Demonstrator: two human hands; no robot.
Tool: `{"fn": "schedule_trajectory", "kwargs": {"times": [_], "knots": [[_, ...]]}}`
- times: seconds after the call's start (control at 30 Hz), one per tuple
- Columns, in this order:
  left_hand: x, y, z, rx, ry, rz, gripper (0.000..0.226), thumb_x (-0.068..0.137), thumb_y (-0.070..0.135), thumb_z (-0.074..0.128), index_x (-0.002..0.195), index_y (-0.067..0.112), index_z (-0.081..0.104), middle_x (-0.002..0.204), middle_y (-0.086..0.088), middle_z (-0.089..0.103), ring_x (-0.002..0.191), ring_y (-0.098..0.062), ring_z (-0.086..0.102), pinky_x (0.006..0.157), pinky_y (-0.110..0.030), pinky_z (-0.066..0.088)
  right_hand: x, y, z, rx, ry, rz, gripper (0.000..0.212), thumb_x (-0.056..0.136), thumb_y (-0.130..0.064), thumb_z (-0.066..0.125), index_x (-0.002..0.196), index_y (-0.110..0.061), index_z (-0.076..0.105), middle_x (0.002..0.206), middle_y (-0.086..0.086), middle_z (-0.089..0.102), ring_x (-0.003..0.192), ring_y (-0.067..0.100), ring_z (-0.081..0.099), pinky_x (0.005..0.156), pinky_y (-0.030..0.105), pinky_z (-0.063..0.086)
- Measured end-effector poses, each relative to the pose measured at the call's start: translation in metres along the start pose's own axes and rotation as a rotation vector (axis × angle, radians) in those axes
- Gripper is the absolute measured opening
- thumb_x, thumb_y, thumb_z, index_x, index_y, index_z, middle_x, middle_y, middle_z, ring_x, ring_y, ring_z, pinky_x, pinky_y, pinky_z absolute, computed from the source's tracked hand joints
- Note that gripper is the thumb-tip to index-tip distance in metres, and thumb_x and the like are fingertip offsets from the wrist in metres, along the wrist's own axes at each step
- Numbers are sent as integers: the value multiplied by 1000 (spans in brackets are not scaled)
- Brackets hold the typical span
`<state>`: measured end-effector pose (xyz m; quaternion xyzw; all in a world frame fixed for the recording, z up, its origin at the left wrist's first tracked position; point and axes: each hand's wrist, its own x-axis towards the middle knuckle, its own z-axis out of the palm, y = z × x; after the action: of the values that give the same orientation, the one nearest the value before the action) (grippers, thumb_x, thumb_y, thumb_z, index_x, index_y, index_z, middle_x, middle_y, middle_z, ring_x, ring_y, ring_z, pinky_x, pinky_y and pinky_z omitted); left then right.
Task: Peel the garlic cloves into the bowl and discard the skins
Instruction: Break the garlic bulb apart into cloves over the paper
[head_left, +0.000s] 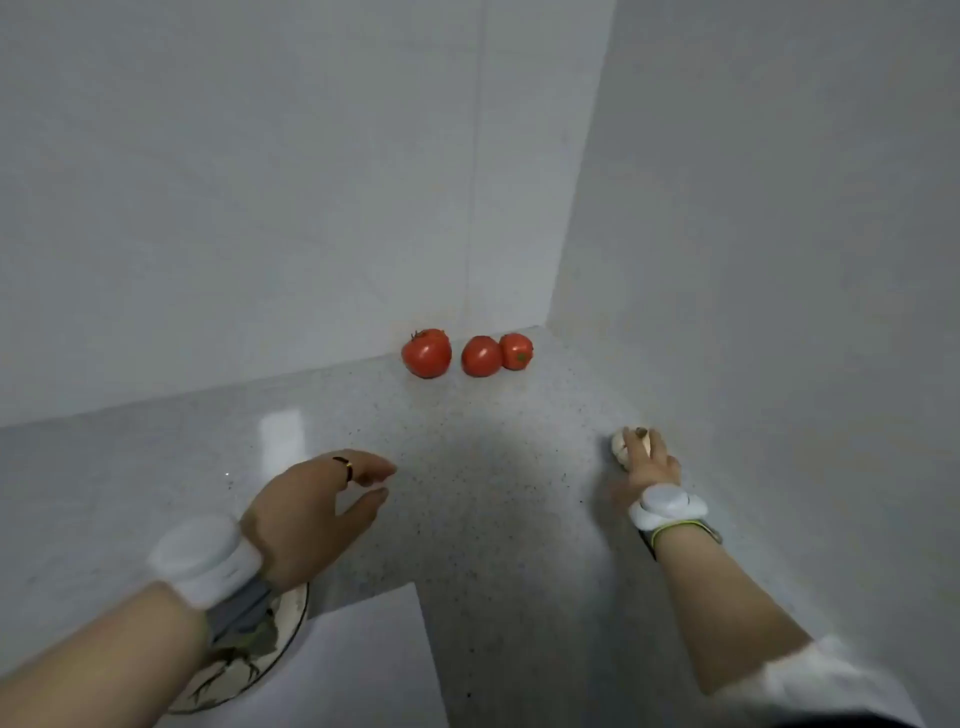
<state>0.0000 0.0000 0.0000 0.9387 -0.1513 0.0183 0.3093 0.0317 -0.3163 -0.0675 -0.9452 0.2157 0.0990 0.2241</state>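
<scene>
Garlic is sitting way over on the right side of the speckled counter, right up against the side wall, and the right hand is lying over it with the fingers draped on top. They're touching the bulb, but I honestly can't tell whether they're actually closing on it or just resting there. The left hand is hovering over the counter, loosely open, thumb and fingers apart, holding nothing; a dark ring is showing on one finger. Both wrists are wearing chunky white bands. A patterned bowl is peeking out from under the left forearm at the near edge, next to a pale flat board. Three tomatoes are sitting back in the corner, well apart from both hands. Nothing is lying between the garlic and the bowl.
</scene>
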Motion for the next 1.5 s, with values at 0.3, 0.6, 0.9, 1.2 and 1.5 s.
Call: {"fn": "schedule_trajectory", "kwargs": {"times": [0.3, 0.6, 0.9, 1.2, 1.5], "knots": [[19, -15, 14, -93, 59, 31, 30, 84, 22, 57, 79, 48, 46, 86, 34, 46, 80, 4, 47, 64, -2, 35, 54, 5, -1, -5, 12, 38, 60, 88, -15, 46, 141, -18, 17, 152, 13, 4, 138, 36, 10, 111, 40, 16], [22, -31, 1, -172, 98, -19, 32, 82, 14, 59, 76, 45, 53, 75, 62, 40, 79, 6, 53, 65, -4, 37, 55, 1, 5, 24, 131, -1, 38, 84, -12, 48, 121, -7, 39, 132, 16, 34, 118, 35, 33, 94, 35, 31], [2, -28, -21, -157, 205, 23, 30, 84, 19, 56, 76, 47, 49, 86, 32, 52, 82, 4, 49, 64, -5, 34, 11, -50, 15, 272, 203, -259, 58, 75, -4, 59, 129, -6, 37, 131, 20, 38, 119, 35, 36, 95, 34, 31], [-55, -47, -48, -165, 293, 19, 35, 85, 16, 55, 76, 49, 45, 85, 35, 47, 80, 13, 44, 66, 0, 36, -79, -139, 30, 393, 62, -708, 68, 71, 3, 60, 130, -16, 33, 117, 1, 39, 116, 24, 42, 102, 36, 36], [-107, -110, -51, -211, 422, -67, 37, 83, 9, 55, 74, 44, 52, 72, 30, 61, 81, 24, 49, 70, 3, 36, -151, -181, 100, 499, -202, -1014, 64, 62, -16, 57, 112, -44, 27, 113, -10, 43, 105, 7, 48, 88, 11, 40]]}}
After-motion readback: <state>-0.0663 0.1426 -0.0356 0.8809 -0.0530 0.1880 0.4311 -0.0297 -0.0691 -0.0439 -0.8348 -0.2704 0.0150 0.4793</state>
